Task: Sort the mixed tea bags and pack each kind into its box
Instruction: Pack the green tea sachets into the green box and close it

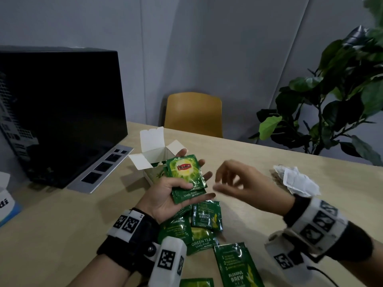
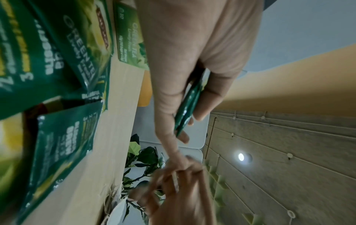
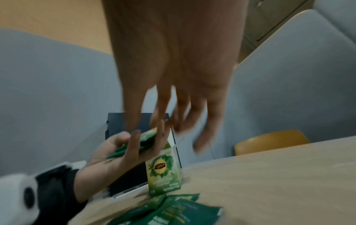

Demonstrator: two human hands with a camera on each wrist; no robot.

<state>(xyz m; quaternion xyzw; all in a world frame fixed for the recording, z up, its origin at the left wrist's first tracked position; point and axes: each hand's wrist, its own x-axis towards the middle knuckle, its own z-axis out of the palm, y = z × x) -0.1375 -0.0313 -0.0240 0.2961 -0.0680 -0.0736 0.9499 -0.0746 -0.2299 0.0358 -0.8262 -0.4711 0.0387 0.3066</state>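
Note:
My left hand (image 1: 194,183) is palm up above the table and holds a small stack of green tea sachets (image 1: 185,172), thumb pressing on top. In the left wrist view the stack (image 2: 189,103) shows edge-on between thumb and fingers. Just behind it stands the green tea box (image 1: 154,160) with its flaps open; the right wrist view shows its printed front (image 3: 164,170). My right hand (image 1: 226,181) hovers just right of the stack, blurred, fingers loose, holding nothing. Several more green sachets (image 1: 207,217) lie scattered on the table near me.
A pile of white unwrapped tea bags (image 1: 296,181) lies on the table (image 1: 62,224) to the right. A black computer case (image 1: 58,112) fills the left. A yellow chair (image 1: 193,112) and a leafy plant (image 1: 342,100) stand beyond the far edge.

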